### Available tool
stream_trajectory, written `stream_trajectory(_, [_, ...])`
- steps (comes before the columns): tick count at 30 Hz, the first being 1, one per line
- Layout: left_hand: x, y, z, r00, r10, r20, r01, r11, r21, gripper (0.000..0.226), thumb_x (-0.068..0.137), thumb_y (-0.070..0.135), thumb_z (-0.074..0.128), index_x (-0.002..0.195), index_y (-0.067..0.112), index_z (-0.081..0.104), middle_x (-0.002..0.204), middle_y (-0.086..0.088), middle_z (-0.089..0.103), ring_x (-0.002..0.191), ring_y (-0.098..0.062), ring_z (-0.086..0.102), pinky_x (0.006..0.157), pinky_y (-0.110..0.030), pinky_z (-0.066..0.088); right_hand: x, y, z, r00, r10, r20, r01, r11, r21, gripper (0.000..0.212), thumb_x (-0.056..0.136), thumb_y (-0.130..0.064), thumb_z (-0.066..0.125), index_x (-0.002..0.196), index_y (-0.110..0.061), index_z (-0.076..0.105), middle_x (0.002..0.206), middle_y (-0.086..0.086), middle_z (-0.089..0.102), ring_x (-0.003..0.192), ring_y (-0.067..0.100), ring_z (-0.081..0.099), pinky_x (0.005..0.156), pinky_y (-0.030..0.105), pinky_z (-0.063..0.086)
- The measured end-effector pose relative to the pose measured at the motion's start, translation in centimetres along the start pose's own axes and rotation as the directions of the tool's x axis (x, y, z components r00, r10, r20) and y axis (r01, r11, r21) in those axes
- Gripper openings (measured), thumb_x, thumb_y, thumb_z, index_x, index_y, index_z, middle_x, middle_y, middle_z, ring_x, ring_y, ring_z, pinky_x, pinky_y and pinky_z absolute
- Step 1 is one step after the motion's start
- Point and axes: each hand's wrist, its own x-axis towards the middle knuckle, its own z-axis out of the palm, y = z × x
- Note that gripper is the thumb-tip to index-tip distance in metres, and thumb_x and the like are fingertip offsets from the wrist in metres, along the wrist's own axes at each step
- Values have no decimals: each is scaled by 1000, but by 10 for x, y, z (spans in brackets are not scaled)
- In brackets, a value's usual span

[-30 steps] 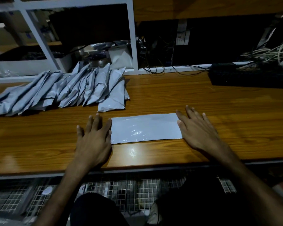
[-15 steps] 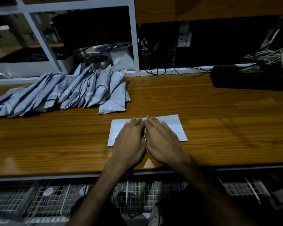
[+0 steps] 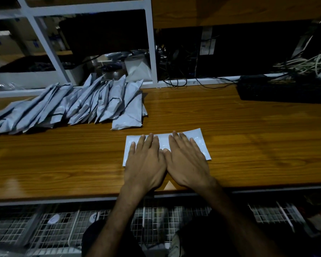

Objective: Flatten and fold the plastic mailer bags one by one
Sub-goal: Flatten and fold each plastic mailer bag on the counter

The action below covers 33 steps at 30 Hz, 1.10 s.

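Hands lie flat side by side, left hand and right hand, fingers spread, pressing the mailer bag onto the table; its middle is hidden. Folded bags sit far left, dim.

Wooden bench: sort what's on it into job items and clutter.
Job:
mailer bag, pressed flat under left hand and right hand
row of grey bags

Clutter:
black box
cables

Wooden table: flat mailer, folded mailer row, black keyboard.
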Motion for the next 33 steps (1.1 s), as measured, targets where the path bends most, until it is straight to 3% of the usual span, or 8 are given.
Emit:
stream_trajectory(2, [-1, 3, 0, 999, -42, 3, 42, 999, 15, 73, 100, 46, 8, 164, 14, 21, 173, -7, 15, 160, -25, 8, 130, -49, 7, 0, 1, 0, 1000, 26, 13, -25, 1000, -6, 73, 104, -52, 5, 165, -13, 16, 173, 6, 10, 160, 20, 5, 130, 41, 3])
stream_trajectory(6, [-2, 7, 0, 992, -126, 4, 126, 992, 27, 79, 95, 49, 6, 165, 14, 18, 173, -9, 12, 160, -27, 6, 129, -50, 6, -2, 0, -1, 997, 75, 12, -75, 997, -2, 81, 99, -58, 4, 165, -11, 14, 173, 8, 7, 160, 22, 3, 130, 41, 2])
stream_trajectory(12, [-3, 6, 0, 986, -169, -8, 169, 983, 68, 82, 94, 54, 7, 165, 13, 16, 173, -13, 10, 160, -29, 6, 129, -51, 7, -5, 2, -1, 991, 137, -3, -136, 990, 19, 80, 105, -62, 19, 165, -10, 8, 173, 9, 0, 160, 21, -4, 129, 39, -3])
stream_trajectory(18, [-4, -3, 2, 986, -166, -5, 166, 985, 43, 81, 101, 62, 15, 166, 14, 11, 174, -12, 4, 160, -26, -1, 129, -52, 1, -5, 9, 0, 984, 170, -45, -170, 985, -5, 92, 99, -73, 19, 165, -10, 8, 174, 8, 2, 160, 21, -1, 129, 40, -1])
stream_trajectory(25, [-5, -19, 1, 991, -134, 8, 133, 989, 70, 91, 97, 72, 5, 166, 12, 6, 174, -8, 1, 160, -23, -4, 128, -50, -3, -6, 21, -5, 983, 184, -3, -184, 982, -40, 104, 91, -85, 10, 166, -12, 3, 173, 6, -4, 160, 20, -7, 129, 43, -3])
stream_trajectory(33, [-8, -49, -8, 997, -71, 38, 67, 992, 106, 82, 96, 56, -4, 166, 15, 5, 174, -7, 1, 160, -23, -3, 128, -53, -3, -8, 40, -11, 981, 194, -1, -194, 978, -71, 87, 100, -71, 8, 166, -15, 4, 174, 2, -4, 160, 18, -4, 129, 47, -2])
